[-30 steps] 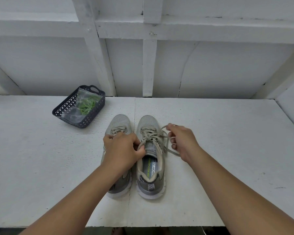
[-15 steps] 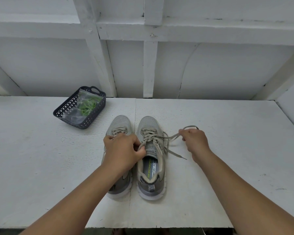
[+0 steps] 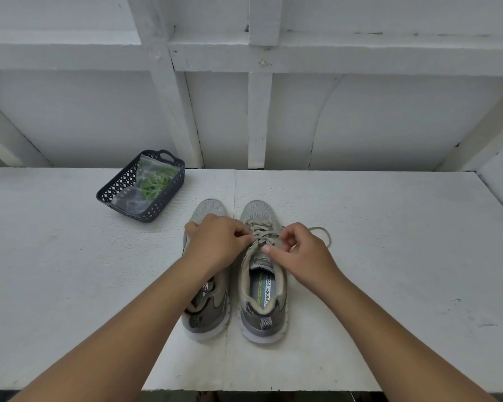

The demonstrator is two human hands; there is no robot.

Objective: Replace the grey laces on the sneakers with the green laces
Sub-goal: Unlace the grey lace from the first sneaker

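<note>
Since a moment ago our right hand [image 3: 301, 253] has come back in, pinching the grey laces [image 3: 263, 237] on the right sneaker [image 3: 262, 274]; our left hand [image 3: 215, 242] pinches them too. Green laces [image 3: 154, 182] lie bagged in the basket [image 3: 119, 184].

Grey sneakers, green laces – on white table

Sneakers [image 3: 234, 274] side by side, toes away, upright; grey laces [image 3: 263, 235] still threaded on right shoe, loose end trailing right. Green laces [image 3: 154, 181] bagged in basket, back-left, well apart.
</note>
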